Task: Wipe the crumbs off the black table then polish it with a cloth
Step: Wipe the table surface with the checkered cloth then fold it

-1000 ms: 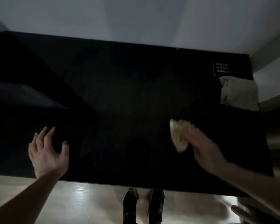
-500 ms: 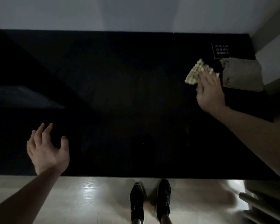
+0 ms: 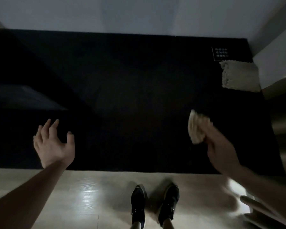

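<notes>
gripping a bunched pale cloth [image 3: 197, 128] at the right side of the black worktop [image 3: 122, 90], the right hand [image 3: 219, 147] is smeared by motion blur, so how its fingers wrap the cloth is hard to read; the cloth sticks out past the fingers toward the far edge and seems to sit on the dark surface. the left hand [image 3: 52, 144] hovers over the near left part of the worktop, holding nothing, fingers spread and thumb apart. a second folded cloth [image 3: 239, 76] lies at the far right corner, just below a small white-lettered label [image 3: 220, 53] whose text is too small to read. crumbs cannot be made out on the dark surface. two black shoes [image 3: 153, 202] stand on the pale wood floor [image 3: 82, 195] at the near edge.
</notes>
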Demonstrator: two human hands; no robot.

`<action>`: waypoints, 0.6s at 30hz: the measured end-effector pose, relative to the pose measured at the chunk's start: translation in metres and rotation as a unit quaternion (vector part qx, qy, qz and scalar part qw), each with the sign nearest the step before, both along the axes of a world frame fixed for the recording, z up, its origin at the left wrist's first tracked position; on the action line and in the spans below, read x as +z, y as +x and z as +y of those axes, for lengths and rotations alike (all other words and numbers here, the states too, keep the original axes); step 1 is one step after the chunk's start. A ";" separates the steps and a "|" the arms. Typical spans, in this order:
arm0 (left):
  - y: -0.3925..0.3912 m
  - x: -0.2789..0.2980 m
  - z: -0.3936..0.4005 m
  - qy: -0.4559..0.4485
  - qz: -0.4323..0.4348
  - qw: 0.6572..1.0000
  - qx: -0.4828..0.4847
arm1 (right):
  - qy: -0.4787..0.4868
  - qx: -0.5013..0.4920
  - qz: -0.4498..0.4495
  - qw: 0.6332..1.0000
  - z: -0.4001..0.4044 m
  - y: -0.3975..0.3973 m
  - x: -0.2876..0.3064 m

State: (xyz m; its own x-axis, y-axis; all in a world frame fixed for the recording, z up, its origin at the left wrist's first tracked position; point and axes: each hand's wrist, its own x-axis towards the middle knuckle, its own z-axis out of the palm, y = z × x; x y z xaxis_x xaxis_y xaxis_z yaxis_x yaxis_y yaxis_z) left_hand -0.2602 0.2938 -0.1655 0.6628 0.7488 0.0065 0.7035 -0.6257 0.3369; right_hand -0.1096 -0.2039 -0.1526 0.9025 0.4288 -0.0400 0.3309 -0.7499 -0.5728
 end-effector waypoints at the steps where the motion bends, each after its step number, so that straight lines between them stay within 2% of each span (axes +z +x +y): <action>1: 0.000 -0.001 0.000 0.000 0.002 1.000 -0.001 | 0.000 -0.015 -0.027 1.000 0.008 0.032 0.000; 3: -0.001 -0.002 0.000 0.001 0.009 1.000 -0.010 | -0.037 -0.037 -0.075 0.996 0.021 0.101 0.000; 5: -0.001 -0.003 0.001 0.005 0.012 1.000 -0.018 | -0.081 -0.056 -0.075 0.992 0.029 0.156 -0.003; 8: -0.002 -0.006 0.002 0.018 0.017 1.000 -0.020 | -0.131 -0.068 -0.059 0.987 0.036 0.176 -0.015; 11: -0.001 -0.007 0.000 0.038 0.023 0.999 -0.026 | -0.124 -0.067 -0.105 0.984 0.028 0.131 -0.028; 15: 0.002 -0.002 -0.002 0.071 0.072 0.993 -0.055 | -0.113 -0.001 -0.080 0.990 -0.017 0.044 -0.023; 18: 0.013 0.010 -0.031 0.080 0.021 0.994 -0.074 | -0.089 0.021 -0.067 0.994 -0.067 -0.027 -0.016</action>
